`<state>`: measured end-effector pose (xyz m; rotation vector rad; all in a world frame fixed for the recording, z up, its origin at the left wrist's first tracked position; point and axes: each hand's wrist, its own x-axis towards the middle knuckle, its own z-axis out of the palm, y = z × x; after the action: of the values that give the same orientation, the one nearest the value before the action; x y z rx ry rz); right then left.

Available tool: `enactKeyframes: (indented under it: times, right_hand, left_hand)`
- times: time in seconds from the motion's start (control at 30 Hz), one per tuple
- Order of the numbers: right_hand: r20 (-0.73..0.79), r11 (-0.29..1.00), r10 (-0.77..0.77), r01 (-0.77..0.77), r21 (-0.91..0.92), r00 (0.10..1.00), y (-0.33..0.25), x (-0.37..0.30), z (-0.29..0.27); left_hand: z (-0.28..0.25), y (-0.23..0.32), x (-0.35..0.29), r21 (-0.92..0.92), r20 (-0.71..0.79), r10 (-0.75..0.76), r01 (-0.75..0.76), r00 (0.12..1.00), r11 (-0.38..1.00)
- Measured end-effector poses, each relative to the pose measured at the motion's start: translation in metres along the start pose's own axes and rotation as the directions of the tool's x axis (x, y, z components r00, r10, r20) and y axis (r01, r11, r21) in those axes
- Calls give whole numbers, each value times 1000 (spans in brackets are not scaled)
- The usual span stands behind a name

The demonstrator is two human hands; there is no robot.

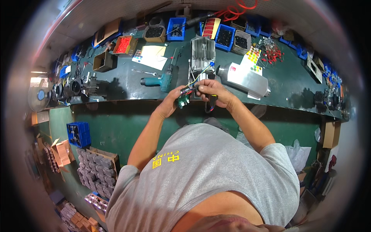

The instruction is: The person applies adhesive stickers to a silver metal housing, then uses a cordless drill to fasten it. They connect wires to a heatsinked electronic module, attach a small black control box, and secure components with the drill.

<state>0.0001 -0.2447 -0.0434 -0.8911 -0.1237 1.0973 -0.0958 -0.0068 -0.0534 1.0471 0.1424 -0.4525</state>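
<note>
My left hand (169,103) is closed on a small green circuit board (183,101) with white connectors and coloured wires, just off the bench's front edge. Close beside it, my right hand (217,93) pinches dark wires at the board's upper side. A black cable (210,105) with coloured ends hangs below the right hand. Beyond both hands a grey finned motor housing (203,48) lies on the bench, and a yellow-green wire (192,82) runs from it toward the board. The exact wire ends between my fingers are hidden.
On the green bench (127,87), a teal power drill (161,80) lies left of the motor, with a wrench (145,72) behind it. To the right rests a silver metal casing (247,80). Blue bins (176,29) of small parts line the back. A red coiled hose (232,13) hangs above.
</note>
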Motion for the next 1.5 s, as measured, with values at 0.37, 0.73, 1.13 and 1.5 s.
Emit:
enactKeyframes:
  times: [0.37, 0.73, 1.13, 1.5]
  right_hand:
    - [-167, 979, 19, -53, -198, 986, 19, -2, -17]
    - [-190, 765, -346, 159, -624, 919, 18, 2, -13]
    - [-304, 662, -529, 161, -732, 792, 64, 21, -11]
    - [-225, 686, -389, 118, -718, 893, 51, 49, -38]
  left_hand:
    - [-1, -3, -2, 644, -185, 250, -75, 950, 761]
    - [9, -12, 9, 724, -377, 289, 86, 880, 684]
    - [-9, -9, -8, 853, -345, 260, 186, 902, 488]
    - [-20, -16, -32, 956, -51, 358, -59, 932, 288]
